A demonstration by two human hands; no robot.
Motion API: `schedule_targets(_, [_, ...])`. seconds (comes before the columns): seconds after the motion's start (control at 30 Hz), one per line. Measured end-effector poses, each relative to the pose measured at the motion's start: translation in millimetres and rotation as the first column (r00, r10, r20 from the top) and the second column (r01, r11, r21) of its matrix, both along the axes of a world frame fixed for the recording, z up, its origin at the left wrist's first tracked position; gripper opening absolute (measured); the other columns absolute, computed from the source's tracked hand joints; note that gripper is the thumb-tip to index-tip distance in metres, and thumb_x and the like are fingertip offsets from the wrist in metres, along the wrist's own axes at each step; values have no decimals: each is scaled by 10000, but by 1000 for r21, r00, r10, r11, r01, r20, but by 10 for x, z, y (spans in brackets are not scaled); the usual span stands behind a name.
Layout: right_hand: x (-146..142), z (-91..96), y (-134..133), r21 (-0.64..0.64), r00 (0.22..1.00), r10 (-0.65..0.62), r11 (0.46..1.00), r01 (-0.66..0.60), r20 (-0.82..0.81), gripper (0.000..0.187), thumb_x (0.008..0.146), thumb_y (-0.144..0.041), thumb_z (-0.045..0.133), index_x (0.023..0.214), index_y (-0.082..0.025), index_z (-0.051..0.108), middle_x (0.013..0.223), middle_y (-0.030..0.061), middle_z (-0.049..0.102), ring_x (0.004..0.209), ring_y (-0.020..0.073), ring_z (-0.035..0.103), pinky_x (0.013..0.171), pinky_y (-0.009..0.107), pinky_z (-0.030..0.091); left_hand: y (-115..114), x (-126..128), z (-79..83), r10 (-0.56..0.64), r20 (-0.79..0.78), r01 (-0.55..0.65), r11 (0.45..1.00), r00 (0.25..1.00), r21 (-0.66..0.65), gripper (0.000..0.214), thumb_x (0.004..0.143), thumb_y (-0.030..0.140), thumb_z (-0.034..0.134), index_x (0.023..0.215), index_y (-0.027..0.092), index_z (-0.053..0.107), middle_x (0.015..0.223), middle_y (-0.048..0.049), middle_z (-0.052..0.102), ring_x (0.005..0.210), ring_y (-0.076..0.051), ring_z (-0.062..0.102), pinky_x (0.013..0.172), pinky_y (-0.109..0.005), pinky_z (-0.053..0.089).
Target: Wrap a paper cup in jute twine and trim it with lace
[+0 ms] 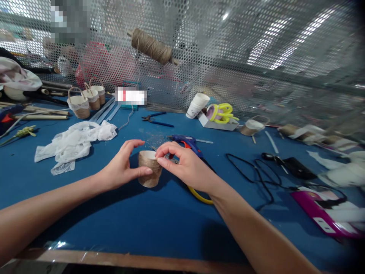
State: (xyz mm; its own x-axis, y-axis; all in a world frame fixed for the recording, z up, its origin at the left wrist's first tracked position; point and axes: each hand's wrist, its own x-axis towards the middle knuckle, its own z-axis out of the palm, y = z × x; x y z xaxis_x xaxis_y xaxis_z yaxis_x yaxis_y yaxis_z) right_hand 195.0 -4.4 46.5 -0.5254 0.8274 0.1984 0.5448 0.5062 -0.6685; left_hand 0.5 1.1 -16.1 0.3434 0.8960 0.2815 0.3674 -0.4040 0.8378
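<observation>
A small paper cup [150, 177] wrapped in brown twine stands upright on the blue table in front of me, its white inside showing at the top. The thumb of my left hand [121, 166] touches the near side of the cup. Its other fingers are spread apart, raised left of the rim. With thumb and forefinger, my right hand [185, 163] pinches the cup's right rim. Beyond that hand lies a blue hot glue gun [185, 140] with a red trigger and a glue stick out of its back. A yellow handle [201, 196] shows beneath my right wrist.
White lace [72, 140] is heaped on the left, with several handled baskets [80, 108] behind it. Pliers [158, 120] rest near the mesh wall, below a twine spool [151, 46]. Stacked paper cups [197, 104], a black cable [256, 171] and a magenta power strip [316, 213] occupy the right.
</observation>
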Motion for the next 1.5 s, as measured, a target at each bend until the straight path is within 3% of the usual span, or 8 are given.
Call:
schedule_targets(0.1, [-3,-10,7,-68,999,-30,997,29,-14,85,820,-155,495,807,-170,577,895,48,622,864,165,548,798,331,431,-29,39,-40,-22,-59,7,969,998,-246,901,629,480,690,1330,95,274,1271,-228,466,1181,-346,447,958,-523,367])
schedule_targets(0.17, [-4,-14,15,-123,998,-58,991,54,-23,86,817,-176,502,817,-166,587,904,51,620,855,165,550,789,326,428,-47,59,-60,-56,-56,34,944,997,-328,968,644,489,674,1377,88,186,1291,-232,461,1192,-349,446,966,-516,369])
schedule_targets(0.43, [26,-30,43,-312,990,-86,949,48,-112,113,794,-241,527,820,-160,601,883,45,606,748,144,543,706,300,434,-85,91,-45,-63,139,117,895,988,-429,986,663,418,687,1403,104,115,1292,-186,480,1150,-295,498,972,-451,391])
schedule_targets(0.73, [71,-41,41,-380,968,-94,925,-2,-234,146,783,-269,550,857,-176,635,850,28,642,789,143,571,745,290,443,-114,112,73,-45,284,198,821,958,-535,978,639,388,697,1380,63,148,1244,-215,502,1101,-316,531,912,-452,434])
schedule_targets(1.0, [66,-42,21,-383,956,-144,923,38,-254,127,758,-266,577,834,-188,642,820,18,645,752,138,566,709,284,439,-132,110,101,-58,352,246,819,934,-518,920,655,375,684,1362,54,189,1204,-201,537,1077,-313,545,877,-437,458])
schedule_targets(1.17, [63,-25,22,-368,949,-131,930,17,-286,122,762,-226,547,808,-195,655,880,21,664,846,154,578,784,295,430,-126,105,96,-73,342,246,831,937,-499,896,661,365,682,1360,67,207,1199,-190,547,1078,-308,544,883,-433,453])
schedule_targets(1.37, [0,-28,-33,-344,949,-172,936,75,-262,212,797,-354,544,756,-165,629,769,34,633,724,148,561,682,294,445,-134,83,63,-64,230,159,891,971,-425,942,649,392,701,1380,84,193,1227,-182,531,1129,-307,505,944,-437,409])
schedule_targets(1.5, [-16,-59,-59,-301,962,-152,950,78,-228,217,811,-353,538,773,-157,622,770,34,624,698,140,547,670,292,444,-137,89,50,-53,235,152,891,970,-427,964,636,389,713,1385,88,186,1227,-185,532,1129,-308,503,949,-444,403])
